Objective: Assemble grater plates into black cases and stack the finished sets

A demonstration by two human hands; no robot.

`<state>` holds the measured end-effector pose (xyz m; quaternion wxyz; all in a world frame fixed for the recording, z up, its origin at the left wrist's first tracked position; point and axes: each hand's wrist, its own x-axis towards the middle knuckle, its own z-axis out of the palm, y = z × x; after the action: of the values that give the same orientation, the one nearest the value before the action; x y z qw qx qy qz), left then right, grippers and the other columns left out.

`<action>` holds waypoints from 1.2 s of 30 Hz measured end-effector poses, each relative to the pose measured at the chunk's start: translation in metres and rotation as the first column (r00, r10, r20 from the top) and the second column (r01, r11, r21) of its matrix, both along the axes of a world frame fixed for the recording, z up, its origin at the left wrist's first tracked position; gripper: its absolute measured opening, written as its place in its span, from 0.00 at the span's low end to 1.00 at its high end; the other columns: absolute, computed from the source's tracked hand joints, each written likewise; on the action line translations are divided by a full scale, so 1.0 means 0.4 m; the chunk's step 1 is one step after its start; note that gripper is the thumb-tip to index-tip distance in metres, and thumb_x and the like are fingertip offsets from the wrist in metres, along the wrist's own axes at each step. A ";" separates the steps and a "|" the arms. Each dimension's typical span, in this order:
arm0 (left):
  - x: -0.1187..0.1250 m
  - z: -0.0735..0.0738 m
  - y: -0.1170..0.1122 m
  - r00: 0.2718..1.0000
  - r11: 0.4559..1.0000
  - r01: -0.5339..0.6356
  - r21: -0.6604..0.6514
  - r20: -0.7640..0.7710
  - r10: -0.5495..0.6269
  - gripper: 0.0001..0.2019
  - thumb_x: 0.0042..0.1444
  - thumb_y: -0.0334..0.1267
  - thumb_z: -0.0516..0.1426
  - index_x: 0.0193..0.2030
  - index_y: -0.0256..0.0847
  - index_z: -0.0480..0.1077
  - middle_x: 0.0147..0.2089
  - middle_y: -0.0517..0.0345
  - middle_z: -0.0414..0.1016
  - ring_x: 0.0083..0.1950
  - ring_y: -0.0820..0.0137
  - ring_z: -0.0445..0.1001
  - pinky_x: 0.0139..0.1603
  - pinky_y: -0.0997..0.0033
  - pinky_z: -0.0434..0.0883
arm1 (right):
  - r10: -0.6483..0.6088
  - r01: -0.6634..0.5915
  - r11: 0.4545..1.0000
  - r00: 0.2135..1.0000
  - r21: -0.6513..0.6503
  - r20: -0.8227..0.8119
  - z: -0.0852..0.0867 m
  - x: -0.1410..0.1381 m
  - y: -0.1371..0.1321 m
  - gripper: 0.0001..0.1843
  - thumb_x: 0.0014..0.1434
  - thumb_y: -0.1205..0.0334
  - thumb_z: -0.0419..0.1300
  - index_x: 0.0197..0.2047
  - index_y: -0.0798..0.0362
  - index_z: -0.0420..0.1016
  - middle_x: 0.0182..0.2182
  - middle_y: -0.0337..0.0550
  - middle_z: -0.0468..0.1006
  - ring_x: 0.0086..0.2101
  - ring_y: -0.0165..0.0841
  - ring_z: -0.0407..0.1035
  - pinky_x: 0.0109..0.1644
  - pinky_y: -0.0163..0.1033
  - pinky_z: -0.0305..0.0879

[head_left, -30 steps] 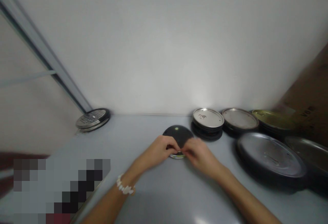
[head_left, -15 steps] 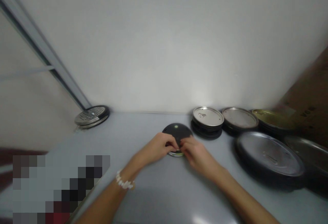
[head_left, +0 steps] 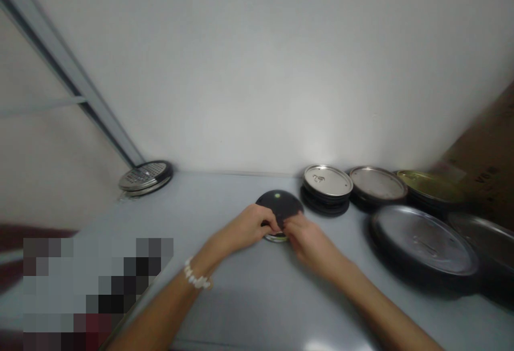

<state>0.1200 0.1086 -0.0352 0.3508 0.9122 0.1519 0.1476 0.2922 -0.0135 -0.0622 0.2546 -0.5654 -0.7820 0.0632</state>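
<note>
A black round lid (head_left: 281, 203) lies flat on the table in front of me, with a small light spot near its far edge and a shiny metal rim along its near side. My left hand (head_left: 257, 222) comes in from the left, thumb and fingertips pinched at the lid's near edge. From the other side my right hand (head_left: 305, 236) has its fingers bunched at the same edge, almost touching the left fingertips. My fingers cover the part of the lid between them, so any small piece there is hidden.
Round silver lids (head_left: 327, 180) with a tab stand stacked at the wall, beside another stack (head_left: 378, 183) and gold-coloured lids (head_left: 429, 186). A larger oval lid (head_left: 425, 241) is nearer on the right. Perforated metal discs (head_left: 144, 175) lie far left. A cardboard box (head_left: 485, 147) stands at right.
The view has shifted slightly. Both hands stay at the near edge of the black lid, with hardly any visible movement of the fingers.
</note>
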 end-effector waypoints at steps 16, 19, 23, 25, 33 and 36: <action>0.018 -0.006 -0.002 0.999 0.998 0.039 0.052 0.034 -0.041 0.06 0.58 0.29 0.61 0.33 0.41 0.80 0.36 0.58 0.80 0.41 0.70 0.75 0.49 0.71 0.67 | 0.019 -0.026 0.998 0.991 -0.049 -0.135 0.016 0.019 -0.006 0.14 0.62 0.79 0.50 0.39 0.55 0.72 0.39 0.48 0.75 0.42 0.38 0.70 0.49 0.42 0.67; 0.015 -0.002 -0.011 1.000 1.000 0.004 0.031 0.020 -0.005 0.04 0.58 0.31 0.62 0.34 0.41 0.78 0.36 0.59 0.79 0.41 0.69 0.74 0.48 0.70 0.67 | -0.022 0.014 0.998 0.992 -0.065 -0.121 0.014 0.027 -0.003 0.12 0.63 0.78 0.51 0.36 0.54 0.70 0.37 0.46 0.74 0.38 0.36 0.69 0.43 0.40 0.66; 0.016 -0.005 -0.035 0.997 0.987 -0.070 0.147 0.035 0.066 0.14 0.49 0.37 0.69 0.43 0.41 0.75 0.44 0.56 0.76 0.49 0.63 0.71 0.52 0.65 0.69 | -0.055 0.050 0.998 0.988 -0.036 -0.147 0.014 0.029 -0.004 0.09 0.65 0.74 0.50 0.38 0.53 0.68 0.35 0.45 0.73 0.37 0.36 0.68 0.41 0.39 0.66; 0.019 -0.011 -0.051 0.997 0.962 -0.075 0.263 0.036 0.068 0.22 0.45 0.39 0.71 0.48 0.42 0.73 0.50 0.53 0.73 0.55 0.59 0.68 0.57 0.60 0.68 | -0.067 0.067 0.998 0.985 -0.006 -0.157 0.013 0.022 -0.007 0.09 0.66 0.73 0.49 0.39 0.53 0.67 0.35 0.45 0.73 0.36 0.37 0.68 0.40 0.40 0.66; 0.020 -0.001 -0.079 0.994 0.806 -0.027 0.591 -0.070 0.085 0.14 0.58 0.40 0.63 0.50 0.40 0.70 0.51 0.49 0.74 0.53 0.59 0.70 0.53 0.59 0.69 | -0.069 0.087 0.976 0.993 0.200 -0.098 -0.018 0.003 -0.011 0.10 0.69 0.69 0.47 0.42 0.51 0.68 0.35 0.45 0.74 0.34 0.39 0.69 0.40 0.45 0.65; 0.013 0.016 -0.088 0.992 0.735 -0.031 0.678 -0.069 0.106 0.14 0.61 0.40 0.60 0.52 0.39 0.69 0.51 0.50 0.75 0.51 0.60 0.71 0.50 0.60 0.70 | -0.061 0.100 0.940 0.990 0.326 -0.128 -0.022 0.003 -0.016 0.09 0.70 0.67 0.49 0.44 0.50 0.69 0.37 0.45 0.76 0.36 0.39 0.71 0.41 0.45 0.67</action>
<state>0.1251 0.0734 -0.0288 -0.0176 0.9774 0.1395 0.1581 0.2933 -0.0199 -0.0708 0.3937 -0.5413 -0.7415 -0.0470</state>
